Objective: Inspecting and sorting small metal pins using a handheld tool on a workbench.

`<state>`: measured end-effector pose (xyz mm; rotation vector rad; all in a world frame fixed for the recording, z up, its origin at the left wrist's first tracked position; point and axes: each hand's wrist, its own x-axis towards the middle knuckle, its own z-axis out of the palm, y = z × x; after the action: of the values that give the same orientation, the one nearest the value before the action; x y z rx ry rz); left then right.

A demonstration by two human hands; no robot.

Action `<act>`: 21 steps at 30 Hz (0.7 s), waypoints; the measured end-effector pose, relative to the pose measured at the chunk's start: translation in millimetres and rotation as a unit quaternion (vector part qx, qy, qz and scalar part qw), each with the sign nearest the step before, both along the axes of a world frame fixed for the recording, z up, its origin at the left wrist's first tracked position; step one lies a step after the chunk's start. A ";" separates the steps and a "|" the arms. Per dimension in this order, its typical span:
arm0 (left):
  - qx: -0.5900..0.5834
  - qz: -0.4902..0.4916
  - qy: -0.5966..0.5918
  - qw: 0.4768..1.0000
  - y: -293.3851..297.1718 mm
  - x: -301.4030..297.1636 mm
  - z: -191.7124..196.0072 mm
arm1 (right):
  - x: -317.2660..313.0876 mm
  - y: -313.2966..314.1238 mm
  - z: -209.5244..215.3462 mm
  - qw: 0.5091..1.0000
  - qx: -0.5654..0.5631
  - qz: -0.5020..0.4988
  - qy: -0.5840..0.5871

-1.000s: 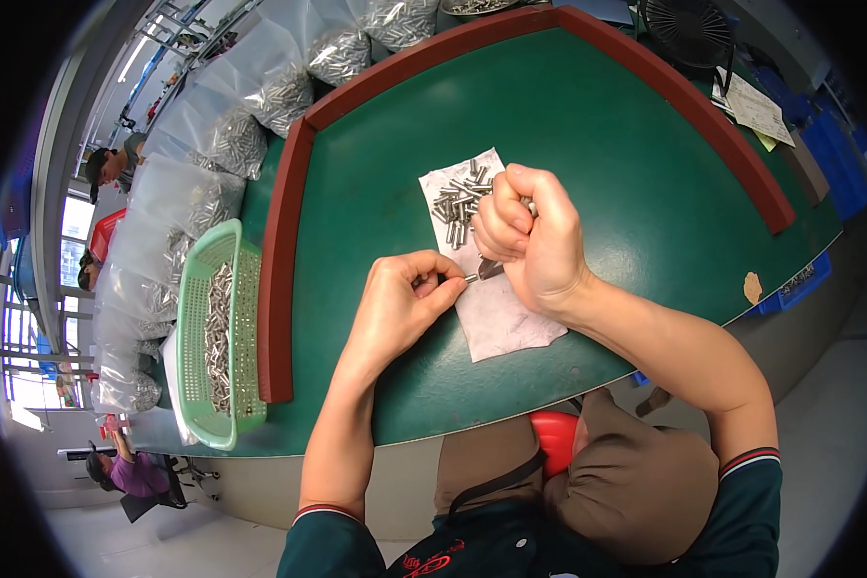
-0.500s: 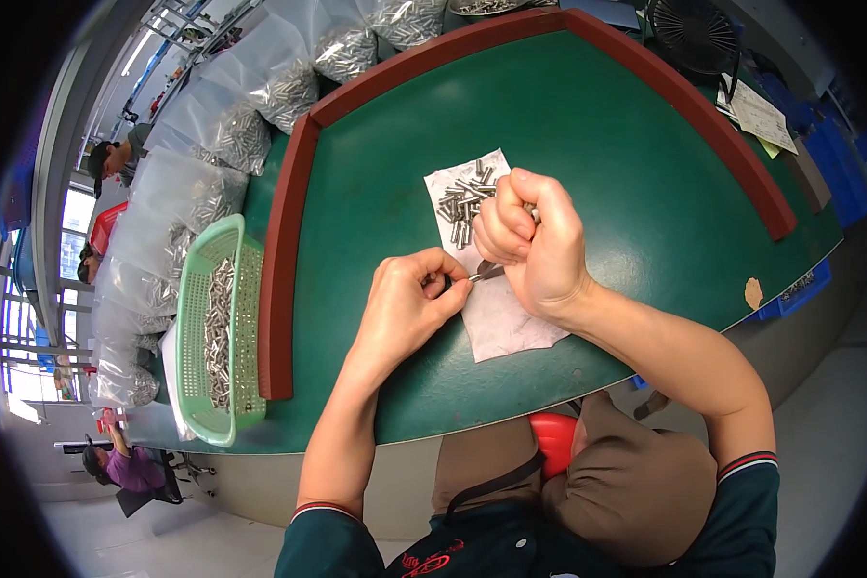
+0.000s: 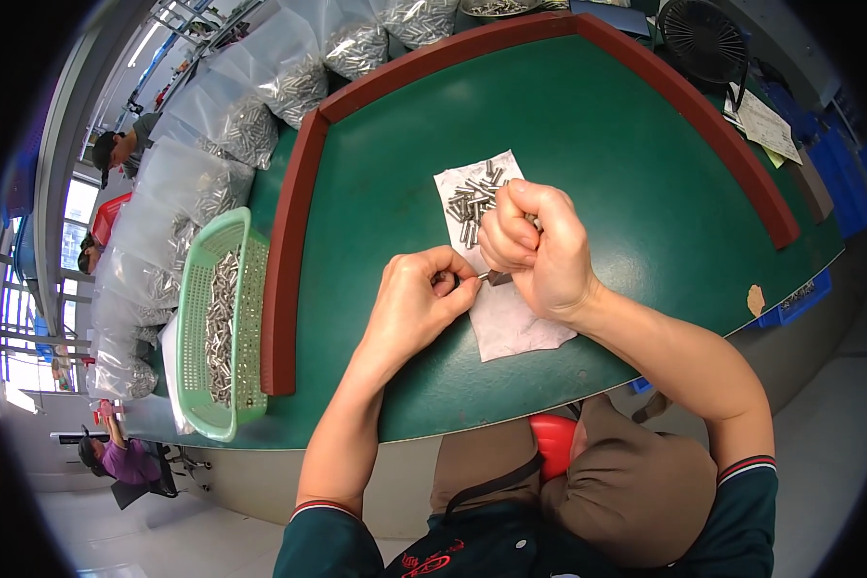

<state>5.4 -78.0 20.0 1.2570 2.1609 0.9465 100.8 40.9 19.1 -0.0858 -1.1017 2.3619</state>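
Note:
My left hand pinches a small metal pin between thumb and forefinger, over the white cloth. My right hand is closed in a fist just to its right. From under that fist sticks the dark, flat tip of a tool, touching or almost touching the pin; the rest of the tool is hidden in my fingers. Beyond my hands a loose heap of metal pins lies on the far part of the white cloth, partly covered by my right hand.
A brown-red rail borders the green table. Left of it stands a green basket holding many pins. Clear bags of metal parts line the far left. A black fan and papers are at the far right.
The view has shifted slightly, so the table and heap sit a little differently in the picture. Both hands keep nearly the same pose, with the tool tip still at the pin.

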 end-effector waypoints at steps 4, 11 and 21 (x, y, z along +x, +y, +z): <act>0.003 0.000 0.005 1.000 -1.1 1.0 3.5 | 1.4 0.7 4.2 1.000 -0.003 0.003 0.006; -0.003 0.003 0.005 1.000 1.1 0.6 1.4 | -1.4 1.9 -0.1 1.000 0.008 0.001 0.006; 0.018 0.016 0.006 1.000 -0.1 -2.6 0.5 | 0.6 9.6 5.4 0.998 0.019 0.040 0.032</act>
<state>2.7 -78.1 20.5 1.2518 2.1895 0.9986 101.4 50.5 24.5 0.0490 -1.1375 2.3959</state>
